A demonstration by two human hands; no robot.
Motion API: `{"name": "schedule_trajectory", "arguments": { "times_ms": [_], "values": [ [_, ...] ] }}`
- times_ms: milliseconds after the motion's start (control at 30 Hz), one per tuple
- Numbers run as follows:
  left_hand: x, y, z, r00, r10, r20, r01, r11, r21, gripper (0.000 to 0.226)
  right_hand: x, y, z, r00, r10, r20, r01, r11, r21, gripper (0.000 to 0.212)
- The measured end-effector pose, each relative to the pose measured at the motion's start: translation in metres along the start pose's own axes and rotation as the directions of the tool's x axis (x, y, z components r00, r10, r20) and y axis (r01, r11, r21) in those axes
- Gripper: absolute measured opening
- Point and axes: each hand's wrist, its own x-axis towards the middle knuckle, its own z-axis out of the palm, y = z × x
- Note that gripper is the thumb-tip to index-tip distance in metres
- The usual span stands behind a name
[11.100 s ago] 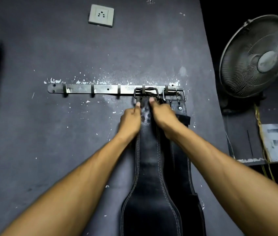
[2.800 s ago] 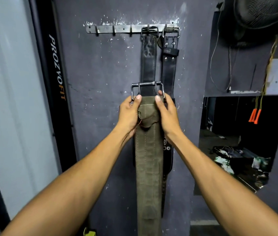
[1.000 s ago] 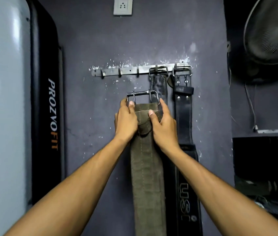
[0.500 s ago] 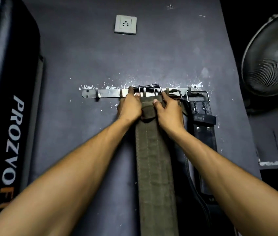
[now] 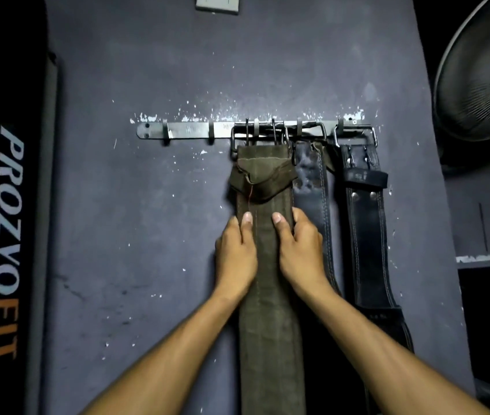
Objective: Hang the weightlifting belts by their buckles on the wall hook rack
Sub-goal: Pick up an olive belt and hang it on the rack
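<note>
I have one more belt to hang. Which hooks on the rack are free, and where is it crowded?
The wall hook rack has two bare hooks at its left end, left of the green belt. From that belt's buckle rightward it is crowded: the two black belts and hang side by side, buckles overlapping.

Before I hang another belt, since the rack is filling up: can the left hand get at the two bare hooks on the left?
Probably yes. The left hand grips the green belt just below; the bare hooks have only bare wall beneath them.
</note>
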Motion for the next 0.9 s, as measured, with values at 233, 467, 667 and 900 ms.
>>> {"name": "schedule_trajectory", "arguments": {
  "times_ms": [233,467,667,900],
  "values": [
    [-0.023,0.000,-0.017,0.999,-0.053,0.004,0.053,0.996,-0.073,0.047,-0.032,-0.005,-0.009,0.975,0.176,0.134,-0.201,0.957,0.210,0.037],
    [-0.147,-0.046,-0.025,0.964,-0.260,0.060,0.266,0.948,-0.172,0.046,-0.135,0.019,-0.030,0.947,0.265,0.181,-0.284,0.955,0.088,0.037],
    [-0.181,-0.013,-0.038,0.949,-0.295,0.112,0.315,0.907,-0.280,0.041,-0.156,0.002,-0.061,0.880,0.300,0.369,-0.433,0.826,0.360,0.034],
    [-0.301,-0.011,-0.054,0.880,-0.475,0.020,0.475,0.879,-0.038,0.045,-0.284,0.011,-0.107,0.843,0.379,0.381,-0.482,0.847,0.225,0.018]
  ]
}}
